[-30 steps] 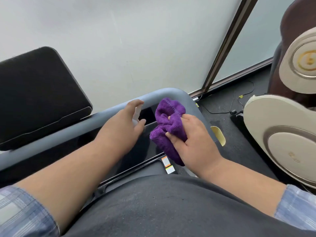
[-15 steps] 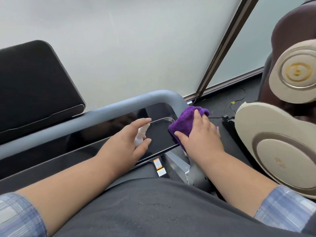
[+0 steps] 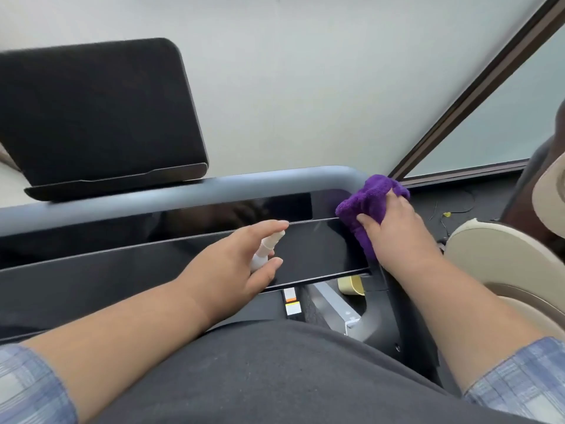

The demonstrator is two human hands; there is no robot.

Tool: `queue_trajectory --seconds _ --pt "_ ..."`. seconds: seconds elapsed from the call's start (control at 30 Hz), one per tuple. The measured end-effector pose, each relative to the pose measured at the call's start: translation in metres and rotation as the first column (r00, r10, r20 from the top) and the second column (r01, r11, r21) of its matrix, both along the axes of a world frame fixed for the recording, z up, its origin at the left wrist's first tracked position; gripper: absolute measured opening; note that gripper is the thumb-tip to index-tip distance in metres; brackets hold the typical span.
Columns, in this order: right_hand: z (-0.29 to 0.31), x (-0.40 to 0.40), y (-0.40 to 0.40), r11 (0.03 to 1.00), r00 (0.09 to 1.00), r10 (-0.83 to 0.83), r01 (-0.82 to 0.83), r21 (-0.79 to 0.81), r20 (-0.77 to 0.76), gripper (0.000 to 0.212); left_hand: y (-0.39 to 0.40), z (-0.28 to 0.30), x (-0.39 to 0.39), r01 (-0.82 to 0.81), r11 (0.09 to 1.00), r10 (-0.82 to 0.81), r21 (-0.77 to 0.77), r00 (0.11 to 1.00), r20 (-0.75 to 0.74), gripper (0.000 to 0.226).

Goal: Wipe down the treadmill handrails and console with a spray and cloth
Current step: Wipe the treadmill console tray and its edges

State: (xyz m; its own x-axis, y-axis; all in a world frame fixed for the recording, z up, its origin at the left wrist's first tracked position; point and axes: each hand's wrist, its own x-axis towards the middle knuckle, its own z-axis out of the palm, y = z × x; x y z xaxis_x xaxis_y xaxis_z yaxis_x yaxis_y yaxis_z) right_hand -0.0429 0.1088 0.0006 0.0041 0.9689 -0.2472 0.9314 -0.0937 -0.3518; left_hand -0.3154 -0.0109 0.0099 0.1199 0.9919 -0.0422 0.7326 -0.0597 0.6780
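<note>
- Since half a second back, our right hand [image 3: 397,237] has carried the cloth [image 3: 370,203] up onto the handrail [image 3: 214,186] corner.
- Spray bottle [image 3: 267,249]: light, rigid, slick; left hand [image 3: 241,264] curled round its body, nozzle aimed up-right over the console [image 3: 308,246].
- Cloth: soft, bunched, pressed under gripping right fingers.

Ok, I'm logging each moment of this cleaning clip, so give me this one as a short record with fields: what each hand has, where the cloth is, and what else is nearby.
left hand: left hand grips a small white spray bottle, nozzle aimed at the black console
right hand: right hand presses a purple cloth
cloth position: at the right corner, where the grey handrail bends, beside the console's right end
tablet holder: black, empty, behind the handrail on the left
right edge: beige and brown massage chair
</note>
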Motion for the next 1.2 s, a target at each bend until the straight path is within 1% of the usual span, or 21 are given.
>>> queue_trajectory --seconds 0.03,0.1,0.13,0.17,0.23,0.3,0.33,0.37,0.43,0.6,0.7,0.8,0.9,0.97,1.03,1.13,1.2 --pt "-0.002 -0.006 -0.001 1.0 0.997 0.006 -0.006 0.007 0.072 0.074 -0.002 -0.001 -0.005 -0.019 1.0 0.019 -0.005 1.0 -0.012 0.057" --pt "-0.003 -0.027 0.004 0.997 0.969 0.071 -0.078 0.018 0.236 0.084 -0.008 -0.004 -0.013 -0.061 0.998 0.061 -0.019 0.998 -0.019 0.057" --pt "-0.003 -0.039 0.01 0.99 0.95 0.125 -0.136 0.021 0.286 0.085 -0.01 -0.006 -0.016 -0.074 0.997 0.074 -0.014 0.997 -0.019 0.057" --pt "-0.002 -0.05 0.018 0.978 0.932 0.197 -0.21 0.01 0.304 0.086 -0.012 -0.006 -0.017 -0.078 0.997 0.078 -0.009 0.997 -0.019 0.057" --pt "0.004 -0.07 0.039 0.919 0.881 0.389 -0.391 -0.046 0.27 0.085 -0.013 -0.005 -0.018 -0.074 0.997 0.074 -0.007 0.997 -0.019 0.057" --pt "0.011 -0.087 0.055 0.813 0.785 0.581 -0.572 -0.107 0.216 0.084 -0.013 -0.004 -0.018 -0.068 0.998 0.068 -0.011 0.997 -0.021 0.057" --pt "0.013 -0.094 0.059 0.767 0.741 0.64 -0.631 -0.115 0.202 0.084 -0.013 -0.004 -0.018 -0.068 0.998 0.068 -0.01 0.998 -0.019 0.056" --pt "0.012 -0.099 0.059 0.741 0.717 0.67 -0.663 -0.109 0.193 0.083 -0.013 -0.004 -0.019 -0.069 0.998 0.069 -0.007 0.998 -0.016 0.056" --pt "0.011 -0.101 0.055 0.74 0.72 0.67 -0.669 -0.076 0.183 0.082 -0.011 -0.005 -0.018 -0.066 0.998 0.066 0.001 0.998 -0.008 0.057" --pt "0.005 -0.063 0.052 0.803 0.783 0.589 -0.595 -0.031 0.199 0.081 -0.003 -0.002 -0.023 -0.051 0.999 0.051 0.003 0.999 0.0 0.061" --pt "0.0 -0.072 0.048 0.821 0.795 0.562 -0.569 -0.038 0.23 0.082 -0.007 -0.005 -0.035 -0.091 0.996 0.091 0.005 0.996 0.004 0.057" --pt "-0.002 -0.113 0.037 0.785 0.754 0.604 -0.619 -0.028 0.259 0.085 -0.013 -0.005 -0.044 -0.121 0.993 0.121 -0.004 0.993 0.002 0.056" --pt "-0.006 -0.174 0.018 0.693 0.674 0.699 -0.721 0.007 0.239 0.082 -0.013 -0.003 -0.047 -0.128 0.992 0.127 0.023 0.992 0.017 0.054" --pt "-0.01 -0.21 0.002 0.646 0.627 0.743 -0.763 -0.004 0.234 0.081 -0.013 -0.002 -0.048 -0.133 0.99 0.133 0.044 0.991 0.021 0.057" --pt "-0.012 -0.224 -0.003 0.648 0.629 0.746 -0.761 -0.024 0.219 0.082 -0.014 -0.004 -0.05 -0.144 0.988 0.143 0.051 0.989 0.018 0.057" --pt "-0.011 -0.202 0.003 0.623 0.612 0.764 -0.782 0.016 0.204 0.078 -0.015 -0.005 -0.048 -0.144 0.989 0.144 0.018 0.989 0.01 0.055" --pt "-0.009 -0.173 0.013 0.678 0.675 0.721 -0.734 0.043 0.158 0.076 -0.013 -0.003 -0.043 -0.136 0.99 0.135 0.025 0.991 0.023 0.054"
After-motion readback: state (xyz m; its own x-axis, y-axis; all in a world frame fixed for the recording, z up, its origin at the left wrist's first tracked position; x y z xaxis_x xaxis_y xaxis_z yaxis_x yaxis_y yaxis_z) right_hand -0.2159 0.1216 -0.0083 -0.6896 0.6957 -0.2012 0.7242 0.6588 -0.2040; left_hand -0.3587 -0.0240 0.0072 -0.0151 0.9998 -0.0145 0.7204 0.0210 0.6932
